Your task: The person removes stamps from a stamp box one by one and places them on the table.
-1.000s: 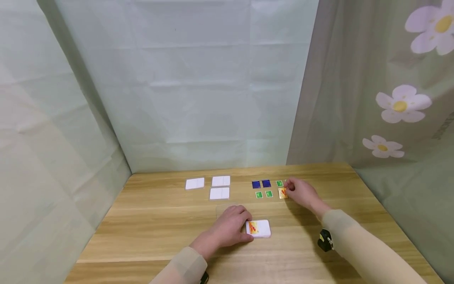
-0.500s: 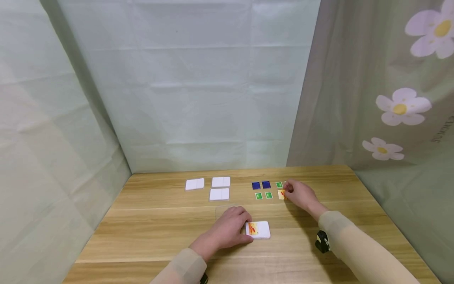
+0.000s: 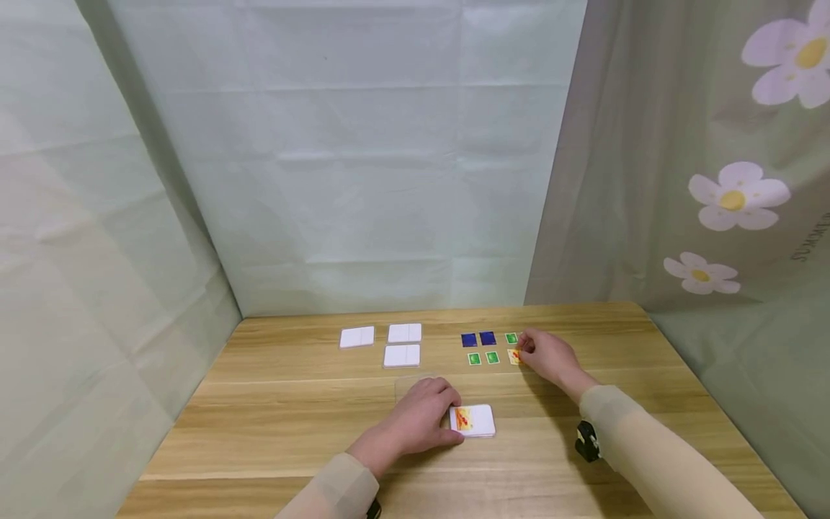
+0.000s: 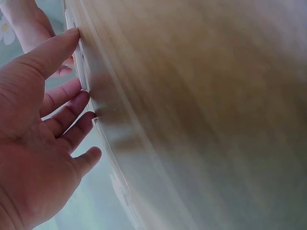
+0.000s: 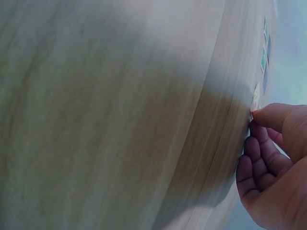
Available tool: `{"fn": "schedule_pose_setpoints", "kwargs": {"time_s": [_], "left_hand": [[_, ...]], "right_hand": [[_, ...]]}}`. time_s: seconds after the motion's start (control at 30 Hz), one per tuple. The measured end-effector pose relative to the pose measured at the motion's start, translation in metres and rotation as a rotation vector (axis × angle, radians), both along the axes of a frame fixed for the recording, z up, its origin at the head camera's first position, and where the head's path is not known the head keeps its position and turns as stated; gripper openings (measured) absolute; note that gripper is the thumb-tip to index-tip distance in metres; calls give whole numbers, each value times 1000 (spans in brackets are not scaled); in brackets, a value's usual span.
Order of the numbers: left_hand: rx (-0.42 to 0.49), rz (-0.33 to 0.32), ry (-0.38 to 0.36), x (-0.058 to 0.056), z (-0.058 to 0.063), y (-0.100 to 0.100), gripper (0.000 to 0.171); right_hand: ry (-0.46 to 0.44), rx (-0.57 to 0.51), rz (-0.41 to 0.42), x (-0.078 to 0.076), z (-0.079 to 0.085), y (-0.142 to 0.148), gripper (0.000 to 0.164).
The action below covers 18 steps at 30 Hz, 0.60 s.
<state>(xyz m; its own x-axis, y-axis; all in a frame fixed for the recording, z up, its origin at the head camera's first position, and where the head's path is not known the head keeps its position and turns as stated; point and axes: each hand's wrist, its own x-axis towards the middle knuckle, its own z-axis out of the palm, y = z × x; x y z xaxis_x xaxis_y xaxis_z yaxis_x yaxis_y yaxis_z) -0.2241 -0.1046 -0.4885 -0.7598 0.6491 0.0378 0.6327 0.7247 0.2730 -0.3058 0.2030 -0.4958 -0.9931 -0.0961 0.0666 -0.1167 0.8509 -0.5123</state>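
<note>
My left hand (image 3: pixel 421 414) lies over the left end of a small stack of white cards (image 3: pixel 481 420), with an orange-and-yellow picture on the top card's left half. Its thumb and index finger grip opposite edges of the stack, also seen edge-on in the left wrist view. Farther back on the right, my right hand (image 3: pixel 550 357) pinches the edge of a small square orange-and-yellow picture card (image 3: pixel 514 356) between thumb and index finger. In the right wrist view that square card (image 5: pixel 256 98) is partly hidden by the fingertips. The remaining right-hand fingers are curled in.
Small green square cards (image 3: pixel 493 357) and two dark blue ones (image 3: pixel 488 338) lie left of the right hand. White two-panel cards (image 3: pixel 402 355) sit farther left on the wooden table (image 3: pixel 279 404). A clear flat sheet or sleeve (image 3: pixel 407 386) shows behind the left hand.
My right hand has shifted slightly left at the small orange-and-yellow card, covering a little more of it. The left hand stays on the stack.
</note>
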Motion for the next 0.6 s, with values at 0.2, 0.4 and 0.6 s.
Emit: {"fn": "schedule_pose_setpoints", "kwargs": {"time_s": [0.2,0.4,0.6], "left_hand": [[4,-5,10,0,-2,0,49],[-3,-7,12,2,-2,0,50],[-8,0,21,2,1,1,52]], "right_hand": [[13,-9,-2,1,-1,1,10],[0,-34,-17,2,-2,2,10],[27,-48,-4,6,1,4,11]]}}
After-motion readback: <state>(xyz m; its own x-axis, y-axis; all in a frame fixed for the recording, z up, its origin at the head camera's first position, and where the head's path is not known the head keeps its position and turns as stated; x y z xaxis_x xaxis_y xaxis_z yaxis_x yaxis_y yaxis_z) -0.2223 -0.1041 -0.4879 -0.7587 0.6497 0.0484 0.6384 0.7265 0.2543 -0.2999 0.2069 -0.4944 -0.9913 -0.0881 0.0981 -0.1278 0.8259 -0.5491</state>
